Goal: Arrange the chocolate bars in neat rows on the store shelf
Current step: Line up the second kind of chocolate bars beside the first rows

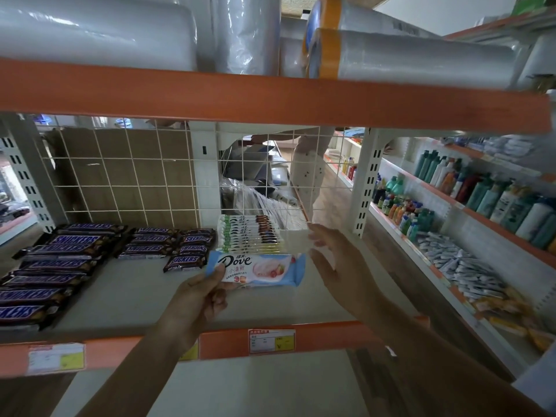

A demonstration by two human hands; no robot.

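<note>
Left grip (198, 291) pinches Dove bar (258, 270); right hand (337, 266) hovers, fingers spread.

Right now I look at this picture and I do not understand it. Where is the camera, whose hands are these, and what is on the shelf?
There is no machine here. A person wears one camera on the head, so this single picture looks forward and down at that person's own two bare hands.

The left hand pinches a light blue Dove bar by its left end, above the pale shelf. The right hand is open beside the bar's right end and holds nothing.

On the shelf lie dark Snickers bars in rows at the left and middle. Behind the held bar stands a row of white Dove bars, packed close together. The shelf's front edge is orange with a price label.
</note>
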